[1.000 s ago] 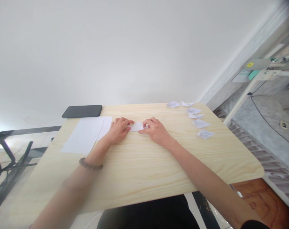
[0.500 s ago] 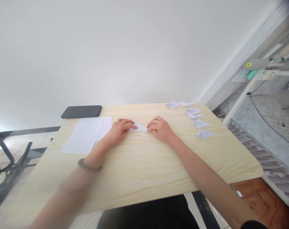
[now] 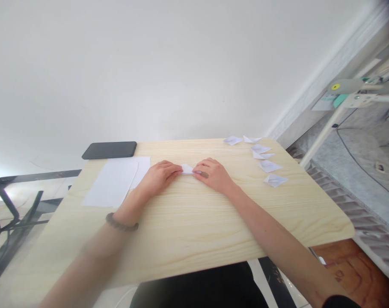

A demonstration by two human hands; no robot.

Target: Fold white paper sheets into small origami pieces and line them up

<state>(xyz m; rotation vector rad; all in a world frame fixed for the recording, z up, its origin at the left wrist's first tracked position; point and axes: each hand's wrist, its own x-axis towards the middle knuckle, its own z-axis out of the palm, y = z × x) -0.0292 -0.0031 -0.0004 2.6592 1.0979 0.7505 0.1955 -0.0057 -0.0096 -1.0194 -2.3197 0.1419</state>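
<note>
A small folded piece of white paper [image 3: 187,169] lies at the middle of the light wooden table, between my two hands. My left hand [image 3: 162,176] pinches its left end, thumb and fingers pressed together. At the right end, my right hand [image 3: 213,174] grips the paper between thumb and fingertips. The paper's ends are partly hidden by my fingers. A bottom edge looks folded up along its length. Several folded paper boats [image 3: 275,180] sit along the table's right side and far right corner.
White paper sheets [image 3: 109,182] lie left of my left hand, overlapping. Behind them a black phone [image 3: 110,150] rests at the table's far left corner. A white wall [image 3: 181,72] rises behind the table [image 3: 194,231]. A white metal frame [image 3: 322,139] stands to the right.
My fingers have closed in on both ends of the paper, my right hand shifting slightly left. Less of the paper shows, and its lower edge now appears lifted or folded.
</note>
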